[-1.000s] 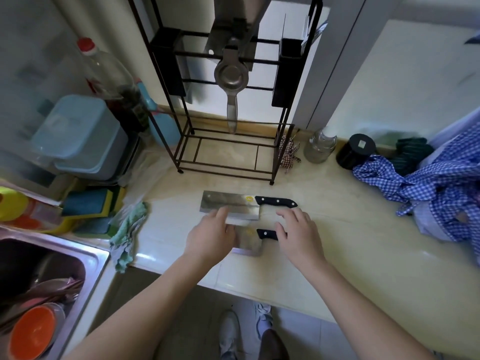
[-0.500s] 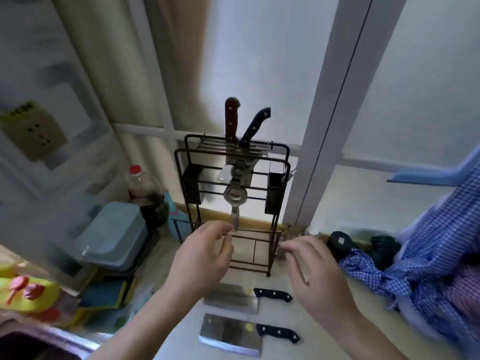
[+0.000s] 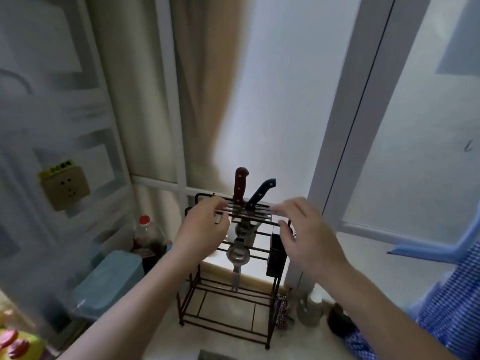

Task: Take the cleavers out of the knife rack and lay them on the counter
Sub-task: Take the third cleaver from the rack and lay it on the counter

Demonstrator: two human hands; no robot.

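The black wire knife rack (image 3: 235,320) stands on the counter against the wall. Two knives remain in its top slots: one with a brown handle (image 3: 240,184) standing upright, one with a dark handle (image 3: 260,193) leaning right. My left hand (image 3: 205,229) is raised at the rack's top left edge, fingers apart, holding nothing. My right hand (image 3: 305,229) hovers at the top right edge, also empty with fingers spread. The corner of one cleaver blade (image 3: 210,355) shows on the counter at the bottom edge; the rest is out of view.
A metal squeezer (image 3: 237,255) hangs inside the rack. A red-capped bottle (image 3: 148,236) and a blue lidded box (image 3: 109,279) sit left of it. A glass jar (image 3: 310,307), a black lid (image 3: 339,322) and blue checked cloth (image 3: 446,315) lie to the right.
Both hands left the two cleavers lying on the counter and rose to the rack's top. The view tilted up, so the cleavers dropped almost out of frame.
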